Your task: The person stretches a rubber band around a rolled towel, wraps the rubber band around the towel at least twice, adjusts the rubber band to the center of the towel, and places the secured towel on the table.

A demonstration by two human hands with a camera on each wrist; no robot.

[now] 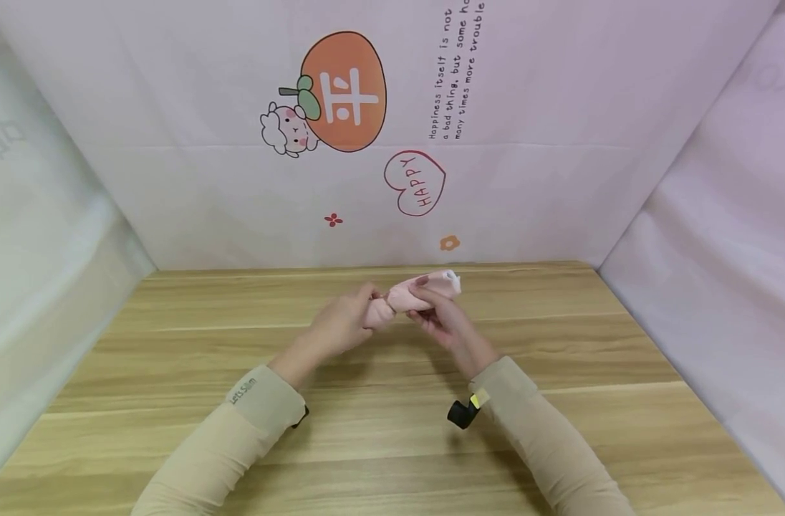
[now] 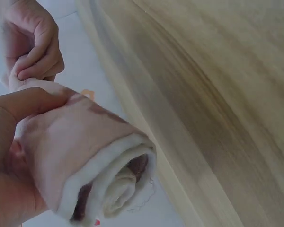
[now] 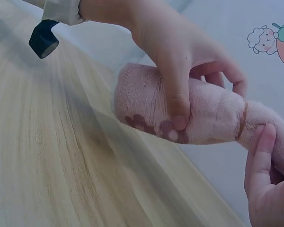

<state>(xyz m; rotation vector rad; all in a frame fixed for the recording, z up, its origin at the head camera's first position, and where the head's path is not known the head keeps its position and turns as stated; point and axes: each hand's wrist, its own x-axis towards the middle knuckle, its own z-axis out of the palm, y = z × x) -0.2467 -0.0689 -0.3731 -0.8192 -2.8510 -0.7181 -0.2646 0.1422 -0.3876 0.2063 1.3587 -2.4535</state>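
A pink towel [image 1: 445, 282], rolled into a tube, is held between both hands above the table. A thin brownish band [image 3: 243, 120] cinches it partway along. My left hand [image 1: 341, 322] grips the roll on the left side, its thumb lying along the cloth; the layered spiral end with white edges faces the left wrist view. On the other side of the band, my right hand [image 1: 449, 324] holds the towel with thumb and fingers. Darker flower prints [image 3: 156, 127] show on the cloth. Part of the right hand falls outside the right wrist view.
Below the hands is a wood-grain table [image 1: 379, 459]. A white printed backdrop [image 1: 534, 201] rises behind it, with white sheets on both sides. A small black camera [image 1: 460, 414] hangs at the right cuff.
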